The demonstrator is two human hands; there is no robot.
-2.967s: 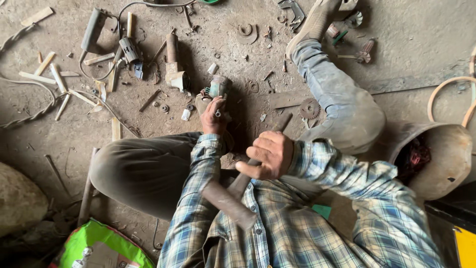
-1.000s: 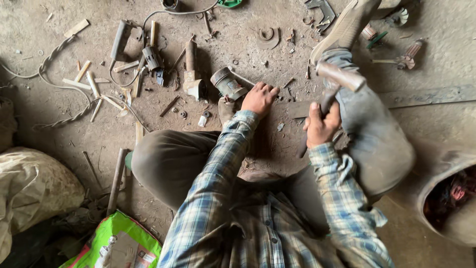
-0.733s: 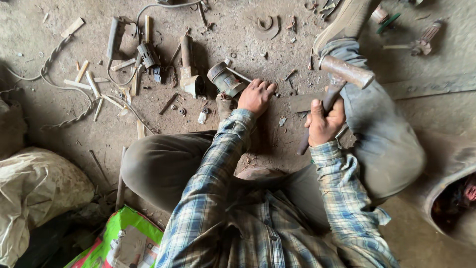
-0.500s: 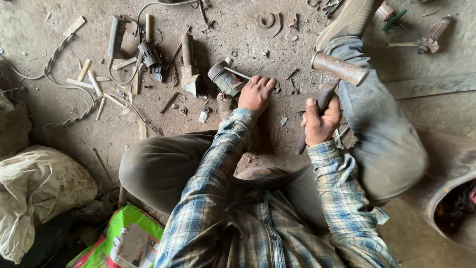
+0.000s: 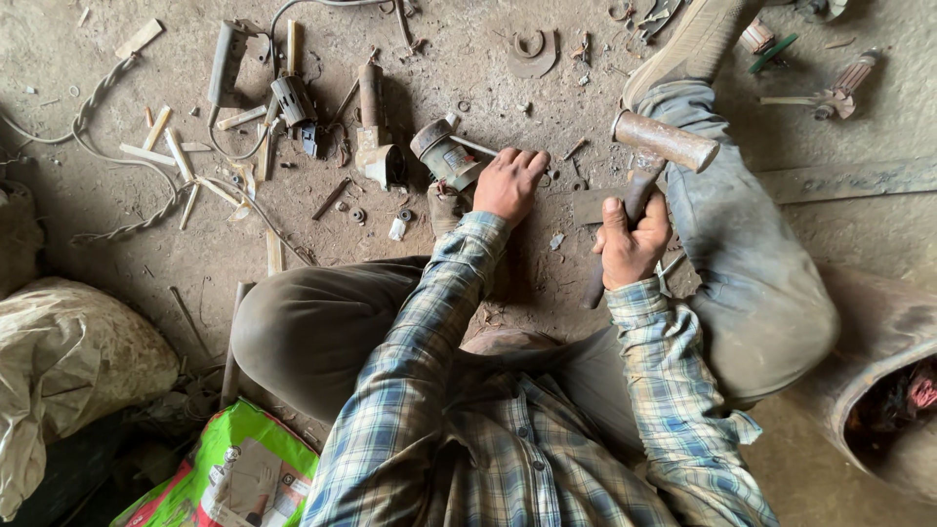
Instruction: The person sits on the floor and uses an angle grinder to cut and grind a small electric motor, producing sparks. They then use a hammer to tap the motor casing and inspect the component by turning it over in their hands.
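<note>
**Hammer raised over a dusty workshop floor**

The ground is a bare, dirty concrete floor [image 5: 146,254] strewn with scrap, and a person in a checked shirt sits on it with one knee bent and the other leg stretched toward the top right. Two hands are in view. The right hand [image 5: 631,246] is closed around the handle of one hammer [image 5: 664,141], whose rusty cylinder head hangs above the outstretched leg, clear of the floor. The left hand [image 5: 509,183] lies palm down on the floor, fingers curled loosely, gripping nothing that can be seen; it touches or nearly touches one small grey motor housing [image 5: 445,154] just to its left. Beside that stands one rusty tool with a square base [image 5: 374,132]. Farther left lie about six pale wood slivers [image 5: 168,146], one twisted cable [image 5: 98,93] and one dark power tool [image 5: 226,60], partly cut by the top edge. One green sack [image 5: 229,473] and one pale bag [image 5: 68,361] sit at the lower left, both cut off. A metal drum [image 5: 878,390] at the right edge shows only part of its rim. Whatever lies under the left palm is hidden
</note>
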